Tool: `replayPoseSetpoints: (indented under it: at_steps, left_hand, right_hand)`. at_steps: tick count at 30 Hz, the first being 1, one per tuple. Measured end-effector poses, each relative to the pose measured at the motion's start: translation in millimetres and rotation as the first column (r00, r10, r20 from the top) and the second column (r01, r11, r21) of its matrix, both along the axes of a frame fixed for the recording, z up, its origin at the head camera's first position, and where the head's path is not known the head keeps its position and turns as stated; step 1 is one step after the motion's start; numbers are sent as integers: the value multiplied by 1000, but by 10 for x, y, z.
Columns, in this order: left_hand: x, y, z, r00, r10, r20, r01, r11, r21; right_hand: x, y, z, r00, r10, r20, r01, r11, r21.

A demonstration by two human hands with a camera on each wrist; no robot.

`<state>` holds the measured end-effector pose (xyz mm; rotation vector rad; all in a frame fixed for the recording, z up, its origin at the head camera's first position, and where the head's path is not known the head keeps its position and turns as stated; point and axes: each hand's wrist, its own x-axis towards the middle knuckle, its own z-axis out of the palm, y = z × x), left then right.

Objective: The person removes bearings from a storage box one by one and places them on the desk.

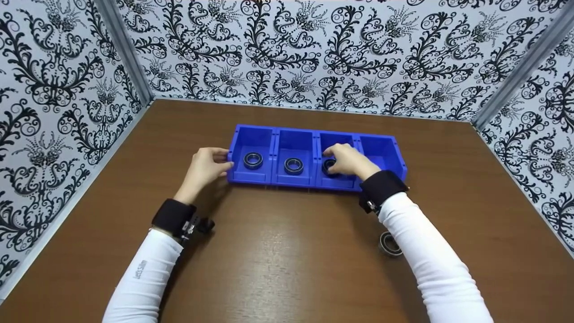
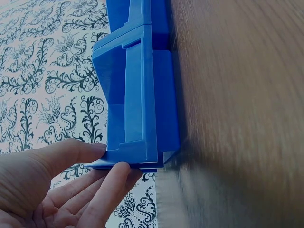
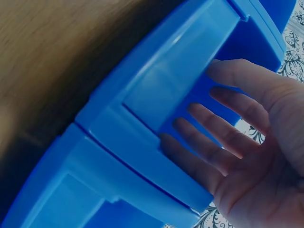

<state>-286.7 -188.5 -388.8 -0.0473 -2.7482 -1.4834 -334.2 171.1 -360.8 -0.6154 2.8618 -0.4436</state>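
Observation:
A row of blue plastic bins [image 1: 293, 181] with four compartments sits on the table. My left hand [image 1: 205, 167] grips its left end wall, and in the left wrist view the thumb [image 2: 90, 151] lies on the inner side with fingers outside. One ball bearing [image 1: 253, 160] lies in the leftmost compartment and a second bearing [image 1: 293, 166] in the one beside it. My right hand [image 1: 347, 160] reaches into the third compartment over another bearing [image 1: 328, 167], fingers spread apart around it. In the right wrist view the right hand's fingers [image 3: 223, 128] dip behind the bin's front lip, which hides that bearing.
A loose bearing [image 1: 390, 244] stands on the brown table [image 1: 269, 251] beside my right forearm, partly covered by the sleeve. The rightmost compartment [image 1: 381, 150] is partly behind my right wrist. Patterned walls [image 1: 305, 58] enclose the table at the back and sides.

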Motion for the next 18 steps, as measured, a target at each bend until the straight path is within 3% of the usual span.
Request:
replayPoseSetpoints:
  at_steps: [6,13,18]
  left_hand:
    - [0,4,2,1000,-5,-8,5,1000,-7]
    - [8,-5,-1,1000,-5,-5,6,1000,10]
    - [12,-3,4,1000,-9,-5,9,1000,7]
  right_hand:
    - [-20,-23,-35,1000,-12,1,12,999,34]
    - [10,-51,-43,998,27,-64,-25,999,35]
    - [-13,-62,-60,999,11,-51,-8,999,54]
